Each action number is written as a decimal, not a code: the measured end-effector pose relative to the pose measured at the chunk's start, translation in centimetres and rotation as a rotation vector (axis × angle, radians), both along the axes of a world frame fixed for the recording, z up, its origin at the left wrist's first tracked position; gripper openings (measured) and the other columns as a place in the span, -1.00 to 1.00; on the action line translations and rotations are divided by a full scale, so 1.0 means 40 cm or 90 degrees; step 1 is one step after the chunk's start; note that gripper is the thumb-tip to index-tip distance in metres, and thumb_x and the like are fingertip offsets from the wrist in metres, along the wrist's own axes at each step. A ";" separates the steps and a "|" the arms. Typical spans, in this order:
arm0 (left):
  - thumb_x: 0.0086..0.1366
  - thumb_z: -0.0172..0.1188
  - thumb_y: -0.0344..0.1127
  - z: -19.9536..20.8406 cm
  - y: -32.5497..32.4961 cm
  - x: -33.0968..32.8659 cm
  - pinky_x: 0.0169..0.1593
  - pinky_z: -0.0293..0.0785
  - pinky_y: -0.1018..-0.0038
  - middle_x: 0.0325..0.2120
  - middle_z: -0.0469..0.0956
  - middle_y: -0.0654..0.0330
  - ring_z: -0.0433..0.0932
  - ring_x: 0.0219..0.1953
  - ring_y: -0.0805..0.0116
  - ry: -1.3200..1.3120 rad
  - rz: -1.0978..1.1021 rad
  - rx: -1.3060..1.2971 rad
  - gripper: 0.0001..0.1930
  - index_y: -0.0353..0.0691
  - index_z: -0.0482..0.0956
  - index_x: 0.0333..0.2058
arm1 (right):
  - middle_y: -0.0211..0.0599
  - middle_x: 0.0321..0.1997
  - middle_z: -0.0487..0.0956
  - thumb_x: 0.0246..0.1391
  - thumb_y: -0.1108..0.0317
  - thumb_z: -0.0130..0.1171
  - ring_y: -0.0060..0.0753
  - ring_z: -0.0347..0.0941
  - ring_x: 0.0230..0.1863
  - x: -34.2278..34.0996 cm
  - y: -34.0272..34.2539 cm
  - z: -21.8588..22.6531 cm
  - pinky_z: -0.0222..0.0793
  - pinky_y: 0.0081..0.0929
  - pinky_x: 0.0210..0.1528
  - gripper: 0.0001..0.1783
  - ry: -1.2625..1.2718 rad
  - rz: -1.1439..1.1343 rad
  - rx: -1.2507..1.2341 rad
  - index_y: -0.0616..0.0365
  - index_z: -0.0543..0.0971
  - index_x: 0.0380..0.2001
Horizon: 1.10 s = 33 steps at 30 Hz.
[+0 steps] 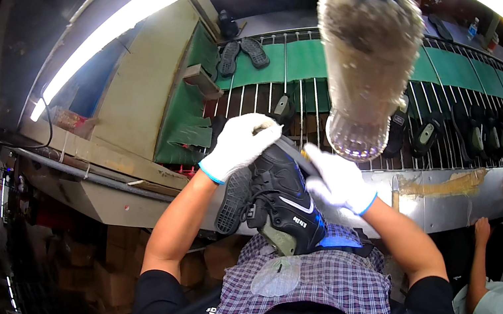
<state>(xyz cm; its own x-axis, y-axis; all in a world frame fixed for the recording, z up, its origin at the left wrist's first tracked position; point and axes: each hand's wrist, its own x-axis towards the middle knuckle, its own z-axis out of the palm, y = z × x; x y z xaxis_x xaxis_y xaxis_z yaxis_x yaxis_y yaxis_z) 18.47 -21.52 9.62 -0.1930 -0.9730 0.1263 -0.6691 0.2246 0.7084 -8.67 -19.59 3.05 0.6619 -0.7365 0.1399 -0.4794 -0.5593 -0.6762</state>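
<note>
A black shoe (287,205) with laces and a white stripe lies in front of me, against my checked apron. Over its toe end, a dark grey shoe sole (292,153) is seen edge-on. My left hand (241,147), in a white glove, pinches the sole's far-left end between thumb and fingers. At the sole's right end, my gloved right hand (340,181) grips its edge, with the fingertips partly hidden. Another dark sole with a patterned tread (233,202) sits just left of the shoe, below my left hand.
Beyond my hands runs a rack of metal rods (315,101) over green sheeting, carrying several dark soles and shoes (427,133). A large clear, bubbly shoe-shaped object (371,70) hangs close overhead. A wooden panel (145,71) stands left. Another person's arm (480,264) is at right.
</note>
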 end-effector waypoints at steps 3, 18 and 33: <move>0.37 0.35 -0.06 0.016 0.005 -0.013 -0.12 0.59 0.33 -0.33 0.74 -0.03 0.74 -0.27 0.16 -0.038 -0.003 0.003 -0.64 -0.31 0.76 -0.22 | 0.16 -0.06 0.67 0.37 0.15 0.12 0.23 0.67 -0.16 -0.001 0.010 0.037 0.61 -0.06 -0.09 -0.33 0.014 -0.044 0.019 0.19 0.29 0.44; 0.38 0.37 -0.16 -0.012 0.031 -0.024 -0.15 0.59 0.40 -0.36 0.73 0.04 0.70 -0.32 0.28 0.016 0.027 -0.050 -0.70 -0.35 0.75 -0.21 | 0.07 -0.08 0.57 0.18 0.40 0.17 0.06 0.60 -0.25 -0.101 0.182 0.045 0.56 -0.11 -0.13 -0.15 -0.038 0.013 -0.077 0.18 0.19 0.53; 0.39 0.37 -0.20 0.014 0.074 -0.026 -0.18 0.55 0.47 -0.40 0.71 0.13 0.64 -0.35 0.45 0.063 0.018 -0.023 -0.72 -0.37 0.73 -0.20 | 0.18 0.21 0.47 0.20 0.39 0.20 0.19 0.55 0.09 -0.088 0.235 0.155 0.54 -0.11 0.10 -0.21 0.060 0.109 0.055 0.20 0.25 0.49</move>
